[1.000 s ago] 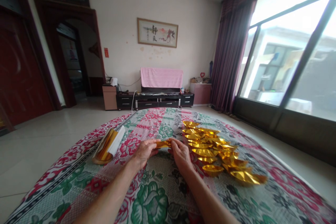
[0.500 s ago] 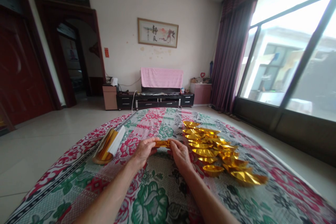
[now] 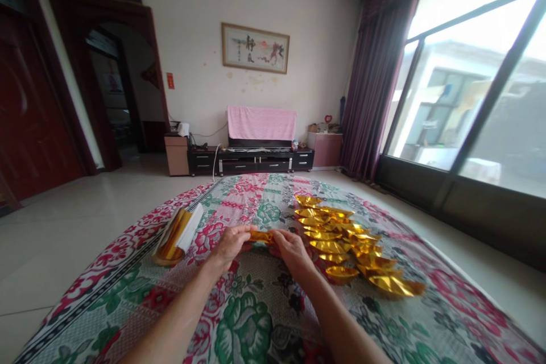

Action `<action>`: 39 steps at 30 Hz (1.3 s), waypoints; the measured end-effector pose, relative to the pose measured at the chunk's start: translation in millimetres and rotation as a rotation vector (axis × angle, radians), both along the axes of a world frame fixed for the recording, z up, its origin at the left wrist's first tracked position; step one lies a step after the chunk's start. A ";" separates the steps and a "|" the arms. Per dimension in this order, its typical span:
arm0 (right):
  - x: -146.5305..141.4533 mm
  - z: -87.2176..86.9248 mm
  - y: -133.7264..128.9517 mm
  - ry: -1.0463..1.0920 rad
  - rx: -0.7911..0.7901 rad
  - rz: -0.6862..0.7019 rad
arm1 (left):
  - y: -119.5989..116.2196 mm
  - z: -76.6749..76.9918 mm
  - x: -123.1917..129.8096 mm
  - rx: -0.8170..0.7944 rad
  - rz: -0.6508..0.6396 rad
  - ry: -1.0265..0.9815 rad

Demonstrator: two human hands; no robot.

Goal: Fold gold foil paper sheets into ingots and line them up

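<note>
Gold strip (image 3: 261, 236) pinched by its ends between left hand (image 3: 227, 248) and right hand (image 3: 292, 251).
Long axis: left to right, near level, one end toward each hand; folding appears partway. Right of the grip: boat-shaped gold pieces (image 3: 329, 247), judged done. Left of the grip: gold sheets (image 3: 176, 234), judged unworked.

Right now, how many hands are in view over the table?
2. The left hand holds one end of the gold strip; the right hand holds its other end, left of the gold boat-shaped pieces. No other hand shows.
</note>
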State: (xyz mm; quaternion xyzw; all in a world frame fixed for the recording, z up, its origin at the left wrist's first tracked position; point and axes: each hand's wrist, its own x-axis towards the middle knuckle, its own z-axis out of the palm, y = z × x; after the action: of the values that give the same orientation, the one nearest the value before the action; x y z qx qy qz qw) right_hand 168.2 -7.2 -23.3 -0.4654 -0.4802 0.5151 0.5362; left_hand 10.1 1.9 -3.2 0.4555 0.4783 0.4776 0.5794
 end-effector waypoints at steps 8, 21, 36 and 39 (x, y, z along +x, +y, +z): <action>-6.2 -2.2 -0.4 -0.033 -0.050 -0.057 | -5.1 9.8 -1.3 -0.141 -0.023 0.030; -2.7 7.9 -1.8 -0.124 -0.154 -0.038 | -0.5 3.6 -19.8 -0.329 -0.254 -0.134; 0.4 18.2 -5.9 -0.218 -0.193 -0.043 | -4.6 10.3 -18.2 -0.348 -0.257 -0.138; -0.5 18.9 -6.7 -0.204 -0.192 -0.054 | -4.2 9.0 -18.6 -0.337 -0.249 -0.158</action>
State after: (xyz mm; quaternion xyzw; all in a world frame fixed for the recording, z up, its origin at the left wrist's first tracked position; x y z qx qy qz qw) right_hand 167.7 -13.9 -4.4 -0.5773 -0.4680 0.4941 0.4511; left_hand -8.5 -2.3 5.8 0.3689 0.4443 0.3499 0.7376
